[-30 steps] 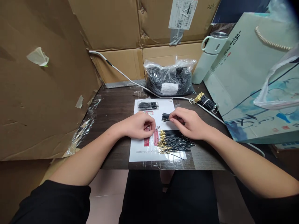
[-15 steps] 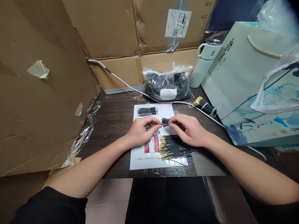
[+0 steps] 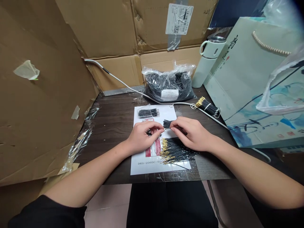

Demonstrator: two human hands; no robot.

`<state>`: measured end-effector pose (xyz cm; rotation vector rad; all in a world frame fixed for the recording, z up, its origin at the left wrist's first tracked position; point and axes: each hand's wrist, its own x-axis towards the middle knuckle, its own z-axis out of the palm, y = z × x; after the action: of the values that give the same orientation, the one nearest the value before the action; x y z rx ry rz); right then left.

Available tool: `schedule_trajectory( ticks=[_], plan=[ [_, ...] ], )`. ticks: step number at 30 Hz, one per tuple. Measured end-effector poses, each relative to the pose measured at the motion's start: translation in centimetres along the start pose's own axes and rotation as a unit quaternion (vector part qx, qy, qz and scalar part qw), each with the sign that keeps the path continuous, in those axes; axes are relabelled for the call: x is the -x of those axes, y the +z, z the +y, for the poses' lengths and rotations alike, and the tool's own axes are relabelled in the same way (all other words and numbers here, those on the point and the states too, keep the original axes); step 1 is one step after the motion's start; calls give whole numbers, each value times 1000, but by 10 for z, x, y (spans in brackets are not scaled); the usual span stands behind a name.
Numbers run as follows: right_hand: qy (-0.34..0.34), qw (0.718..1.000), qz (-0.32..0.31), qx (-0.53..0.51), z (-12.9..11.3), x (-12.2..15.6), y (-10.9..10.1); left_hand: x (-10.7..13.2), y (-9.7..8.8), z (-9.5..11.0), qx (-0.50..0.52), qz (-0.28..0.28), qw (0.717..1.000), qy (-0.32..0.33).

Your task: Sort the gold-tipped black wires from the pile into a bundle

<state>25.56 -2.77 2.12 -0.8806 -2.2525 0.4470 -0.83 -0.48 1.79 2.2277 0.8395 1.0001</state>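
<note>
My left hand (image 3: 146, 134) is pinched closed over the printed sheet (image 3: 140, 169), with whatever its fingertips hold too small to make out. A few dark pieces (image 3: 149, 132) show beneath its palm. Facing it, my right hand (image 3: 191, 134) is also pinched, on what looks like a thin wire (image 3: 166, 128) with a pale tip between the two hands. Just behind these fingertips lies a small pile of short black pieces (image 3: 167, 123). Nearest to me, below the right hand, many black wires with gold-coloured ends (image 3: 174, 152) lie side by side on the sheet.
A clear packet of black pieces (image 3: 148, 112) lies on the sheet's far end. Behind stand a bag of black tubes (image 3: 168, 84) and a pale flask (image 3: 206, 65). A tied wire bundle (image 3: 207, 106), grey cable (image 3: 123, 84) and paper bag (image 3: 247, 79) are right; cardboard (image 3: 42, 104) walls the left.
The thin dark length that spanned both hands' fingertips now shows only as a short pale tip. Both hands stay nearly in place, and the whole view has shifted slightly.
</note>
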Motion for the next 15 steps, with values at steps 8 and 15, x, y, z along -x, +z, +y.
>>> schedule_trajectory(
  ticks=[8, 15],
  plan=[
    [13, 1000, 4, -15, -3, -1, 3, 1, 4, -1, -23, 21, 998, 50],
    [17, 999, 1, -33, -3, 1, 8, 2, 6, 1, -14, 10, 998, 58]
  ],
)
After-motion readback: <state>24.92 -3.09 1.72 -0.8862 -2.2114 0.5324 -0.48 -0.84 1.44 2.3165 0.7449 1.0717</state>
